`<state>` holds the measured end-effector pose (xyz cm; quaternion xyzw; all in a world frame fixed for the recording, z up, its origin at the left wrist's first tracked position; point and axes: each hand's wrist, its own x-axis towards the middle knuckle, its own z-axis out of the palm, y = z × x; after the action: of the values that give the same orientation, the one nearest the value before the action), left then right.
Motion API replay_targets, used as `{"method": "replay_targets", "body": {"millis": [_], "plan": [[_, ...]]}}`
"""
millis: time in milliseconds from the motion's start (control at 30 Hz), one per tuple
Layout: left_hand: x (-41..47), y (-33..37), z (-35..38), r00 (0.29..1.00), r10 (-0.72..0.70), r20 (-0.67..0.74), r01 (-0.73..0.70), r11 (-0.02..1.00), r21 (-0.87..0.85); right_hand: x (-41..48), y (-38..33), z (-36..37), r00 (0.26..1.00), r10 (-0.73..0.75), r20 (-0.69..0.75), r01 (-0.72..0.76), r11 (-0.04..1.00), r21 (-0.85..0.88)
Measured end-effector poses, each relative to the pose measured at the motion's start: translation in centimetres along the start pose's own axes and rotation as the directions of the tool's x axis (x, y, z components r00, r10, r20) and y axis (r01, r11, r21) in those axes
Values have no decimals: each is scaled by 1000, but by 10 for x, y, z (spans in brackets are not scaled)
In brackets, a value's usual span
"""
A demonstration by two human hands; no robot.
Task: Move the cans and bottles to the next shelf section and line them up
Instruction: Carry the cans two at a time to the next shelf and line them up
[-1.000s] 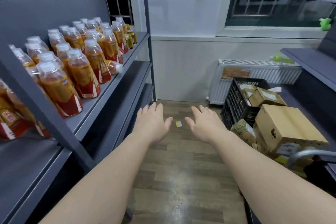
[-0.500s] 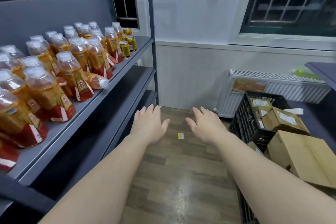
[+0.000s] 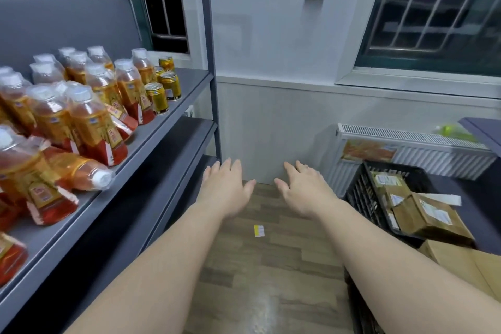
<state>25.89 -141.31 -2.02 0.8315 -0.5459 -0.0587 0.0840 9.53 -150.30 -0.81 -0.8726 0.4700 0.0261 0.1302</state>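
Note:
Several orange-drink bottles (image 3: 92, 119) with white caps stand in rows on the grey shelf (image 3: 168, 119) at the left. One bottle (image 3: 78, 171) lies on its side near the shelf's front edge. Behind the rows, toward the shelf's far end, stand several small gold cans (image 3: 157, 97). My left hand (image 3: 226, 187) and my right hand (image 3: 303, 190) are stretched forward over the floor, palms down, fingers straight, holding nothing. Both hands are to the right of the shelf and apart from the bottles.
Lower grey shelves (image 3: 168, 160) run under the stocked one. A black crate (image 3: 379, 198) of cardboard parcels and a cardboard box (image 3: 461, 260) stand at the right, by a white radiator (image 3: 414, 146). A small yellow label (image 3: 259, 231) lies on the wooden floor.
My view has moved forward along the shelf, so the bottles and cans appear closer and larger. Both hands stay stretched out, empty, in the same pose.

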Motion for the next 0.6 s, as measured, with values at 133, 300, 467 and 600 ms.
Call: {"method": "replay_targets", "body": {"millis": [133, 300, 467, 600], "plan": [[49, -2, -6, 1000, 9, 7, -9, 1000, -22, 51, 2, -10, 1000, -2, -9, 2, 1000, -1], [95, -2, -5, 1000, 1, 10, -1, 1000, -11, 103, 11, -16, 1000, -24, -7, 24, 1000, -15], [144, 0, 2, 1000, -26, 10, 26, 1000, -2, 162, 24, -20, 998, -69, 8, 69, 998, -13], [186, 5, 7, 996, -92, -5, 92, 996, 10, 209, 37, -26, 992, -128, 24, 128, 992, -13]]}}
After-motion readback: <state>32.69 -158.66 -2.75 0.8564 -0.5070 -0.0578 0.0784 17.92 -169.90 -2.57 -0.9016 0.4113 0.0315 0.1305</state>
